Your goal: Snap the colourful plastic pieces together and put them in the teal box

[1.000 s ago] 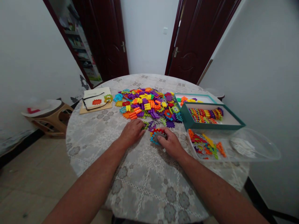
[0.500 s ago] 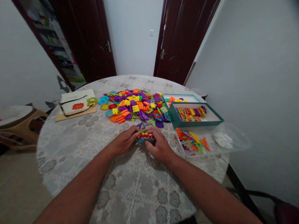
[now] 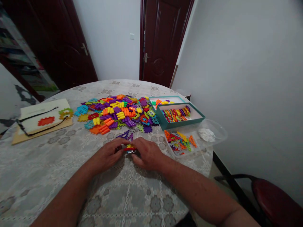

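Between my two hands, low over the near part of the table, is a small cluster of plastic building pieces (image 3: 130, 148) in red, yellow and blue. My left hand (image 3: 109, 155) pinches its left side, fingers curled. From the right, my right hand (image 3: 148, 154) grips the other side with thumb below and fingers over the top, so much of the cluster is hidden. Just beyond the fingertips lie purple toothed pieces (image 3: 126, 135). Behind them spreads a large heap of colourful gear and peg pieces (image 3: 118, 113).
A green-edged box (image 3: 182, 121) of rowed small pieces stands right of the heap, with its white lid (image 3: 163, 98) behind. In front is a clear plastic tray (image 3: 174, 153) of loose pieces. At left, a book (image 3: 30, 108) carries a black cord. A dark red chair (image 3: 274, 198) stands lower right.
My head view has turned to the right, so the table's things appear further left. Both hands still hold the cluster; its green part no longer shows and my fingers have closed nearer together.
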Demonstrator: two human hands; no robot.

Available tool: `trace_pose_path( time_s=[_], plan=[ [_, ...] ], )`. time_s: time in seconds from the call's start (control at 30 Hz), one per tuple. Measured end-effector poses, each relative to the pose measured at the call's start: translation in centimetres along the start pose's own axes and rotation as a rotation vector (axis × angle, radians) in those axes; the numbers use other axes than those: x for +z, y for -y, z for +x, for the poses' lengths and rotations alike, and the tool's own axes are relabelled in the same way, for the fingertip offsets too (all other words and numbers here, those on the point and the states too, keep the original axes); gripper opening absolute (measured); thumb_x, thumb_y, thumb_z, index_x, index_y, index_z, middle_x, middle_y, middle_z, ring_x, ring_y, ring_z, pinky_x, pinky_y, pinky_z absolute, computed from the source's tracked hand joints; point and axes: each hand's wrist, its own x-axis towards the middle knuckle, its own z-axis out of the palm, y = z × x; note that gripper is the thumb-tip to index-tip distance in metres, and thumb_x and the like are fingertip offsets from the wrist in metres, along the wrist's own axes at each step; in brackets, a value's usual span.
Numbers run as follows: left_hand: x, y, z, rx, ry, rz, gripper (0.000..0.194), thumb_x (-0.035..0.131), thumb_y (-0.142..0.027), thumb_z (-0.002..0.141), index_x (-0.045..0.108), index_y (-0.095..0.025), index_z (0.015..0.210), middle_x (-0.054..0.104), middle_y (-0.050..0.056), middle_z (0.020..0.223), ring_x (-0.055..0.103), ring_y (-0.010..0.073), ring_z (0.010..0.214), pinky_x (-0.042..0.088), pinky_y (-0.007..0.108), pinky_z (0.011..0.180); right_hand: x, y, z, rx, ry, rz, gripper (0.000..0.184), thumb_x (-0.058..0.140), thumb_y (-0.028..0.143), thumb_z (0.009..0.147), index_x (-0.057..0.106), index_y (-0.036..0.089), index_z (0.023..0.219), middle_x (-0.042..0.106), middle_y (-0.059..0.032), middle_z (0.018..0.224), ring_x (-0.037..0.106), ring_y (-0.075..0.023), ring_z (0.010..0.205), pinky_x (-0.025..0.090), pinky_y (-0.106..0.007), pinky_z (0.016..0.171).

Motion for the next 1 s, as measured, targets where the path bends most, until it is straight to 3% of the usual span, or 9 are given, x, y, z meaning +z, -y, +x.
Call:
trace_pose_path(
  time_s=[0.1,0.23,0.43,0.57,0.63,0.73,0.83,0.93,1.0],
  plan=[
    [0.4,0.1,0.0,0.022,0.025,0.024,0.047,0.051,-0.022,0.09,0.069,-0.022,0.133,0.073,0.009,0.13,0.068,0.0272,0.119,0.052,0.042,0.109,-0.1,0.2,0.0,0.054,0.027,0.014,0.063,0.066,0.036,0.098,0.044,0.03,0.157,0.064,-0.0093,0.138,0.065,-0.0268,0.119,0.055,-0.038,0.091],
    [1.3,0.8,0.2,-0.001,0.018,0.012,0.049,0.055,-0.024,0.09,0.066,-0.021,0.138,0.072,0.011,0.137,0.066,0.0306,0.126,0.05,0.045,0.114,0.3,0.0,0.2,0.075,0.029,0.099,0.059,0.067,0.031,0.098,0.047,0.026,0.153,0.066,-0.0101,0.138,0.064,-0.0264,0.124,0.053,-0.041,0.101],
    [2.0,1.5,0.2,-0.076,0.035,-0.15,0.072,0.056,-0.032,0.098,0.037,-0.023,0.167,0.063,0.012,0.155,0.063,0.0314,0.138,0.048,0.048,0.12,0.7,-0.1,0.3,0.126,0.008,0.128,0.05,0.068,0.03,0.097,0.051,0.022,0.143,0.067,-0.0126,0.138,0.065,-0.027,0.123,0.052,-0.041,0.104],
    [2.0,1.4,0.0,-0.05,0.005,-0.158,0.068,0.061,-0.038,0.098,0.045,-0.029,0.164,0.053,0.009,0.166,0.051,0.0349,0.151,0.036,0.051,0.129,0.4,0.2,0.4,0.152,0.032,0.091,0.043,0.069,0.028,0.094,0.054,0.023,0.134,0.068,-0.0106,0.132,0.065,-0.0258,0.119,0.051,-0.038,0.099],
    [2.1,1.3,0.0,-0.056,0.0,-0.189,0.068,0.063,-0.04,0.098,0.047,-0.032,0.163,0.057,0.009,0.162,0.055,0.0348,0.147,0.04,0.051,0.127,-0.3,0.3,0.4,0.163,0.044,0.066,0.037,0.069,0.029,0.092,0.057,0.023,0.126,0.07,-0.0088,0.124,0.067,-0.0251,0.111,0.051,-0.036,0.093],
    [2.2,0.9,0.0,-0.1,0.032,-0.234,0.071,0.062,-0.04,0.097,0.044,-0.03,0.165,0.068,0.013,0.148,0.068,0.0312,0.129,0.053,0.047,0.113,-2.7,0.1,0.3,0.189,-0.008,0.049,0.03,0.067,0.029,0.091,0.058,0.024,0.12,0.072,-0.0058,0.113,0.068,-0.0233,0.101,0.05,-0.033,0.087],
    [2.1,0.7,0.0,-0.108,0.043,-0.211,0.065,0.064,-0.039,0.095,0.052,-0.028,0.158,0.072,0.015,0.139,0.072,0.029,0.116,0.057,0.045,0.103,-7.0,-1.4,0.3,0.251,-0.166,-0.001,0.034,0.065,0.03,0.093,0.057,0.024,0.125,0.073,-0.0066,0.114,0.068,-0.0233,0.103,0.05,-0.034,0.09],
    [2.0,0.8,0.0,-0.04,0.037,-0.115,0.051,0.063,-0.038,0.094,0.065,-0.028,0.145,0.073,0.015,0.139,0.072,0.0306,0.113,0.057,0.049,0.103,-12.4,-5.1,0.6,0.36,-0.287,-0.209,0.033,0.061,0.035,0.098,0.058,0.021,0.128,0.073,-0.012,0.123,0.069,-0.026,0.109,0.049,-0.035,0.094],
    [1.9,0.7,0.0,-0.011,0.037,-0.065,0.046,0.062,-0.037,0.095,0.069,-0.029,0.139,0.073,0.014,0.138,0.073,0.0311,0.112,0.056,0.051,0.104,-15.7,-8.5,0.9,0.513,-0.307,-0.398,0.036,0.06,0.035,0.099,0.058,0.018,0.131,0.073,-0.0161,0.127,0.069,-0.0285,0.113,0.049,-0.035,0.095]
  ],
)
